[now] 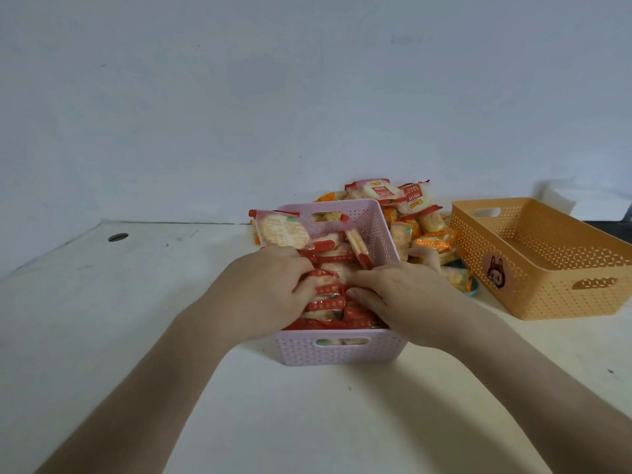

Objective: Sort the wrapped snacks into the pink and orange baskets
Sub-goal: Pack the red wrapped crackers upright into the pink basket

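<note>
Gripping red packs (328, 289) with left hand (270, 289) and right hand (407, 295), fingers curled, in crammed pink basket (338, 350); may knock leaning pack (282, 230) over rim by jostling.

Your bare forearms reach forward and converge at the centre. Your left hand (270, 289) lies palm down, its fingers curled downward with the tips hidden. Your right hand (400, 295) faces it knuckles up, fingers bent inward, close to the left's.
</note>
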